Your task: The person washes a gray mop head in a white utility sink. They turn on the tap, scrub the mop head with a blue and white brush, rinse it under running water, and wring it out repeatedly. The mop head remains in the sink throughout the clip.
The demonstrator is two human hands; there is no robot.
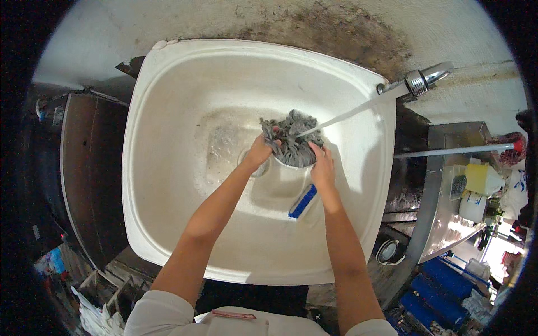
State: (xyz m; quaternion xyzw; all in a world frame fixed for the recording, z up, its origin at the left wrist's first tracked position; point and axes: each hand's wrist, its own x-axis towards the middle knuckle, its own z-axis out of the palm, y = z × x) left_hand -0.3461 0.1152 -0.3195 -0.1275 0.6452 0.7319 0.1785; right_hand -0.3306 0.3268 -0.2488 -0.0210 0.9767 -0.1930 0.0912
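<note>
A wet, bunched grey cloth (294, 147), shaggy like a mop head, is held low inside a large white sink (168, 138). My left hand (259, 152) grips its left side, with the fingertips partly hidden in the folds. On the right edge, my right hand (323, 168) has its thumb and fingers against the cloth. A white curved rim shows under the cloth; what it belongs to is mostly hidden. Water (349, 114) runs from the chrome faucet (418, 83) onto the cloth. Below my right hand, a brush with blue bristles (303, 202) lies on the sink floor.
A round drain (261, 169) lies partly behind my left hand. To the right, a pole with a red end (458, 150) crosses a metal counter (437, 210) holding a yellow jug (483, 178) and a white container (473, 206). A dark brown panel (90, 176) stands left of the sink.
</note>
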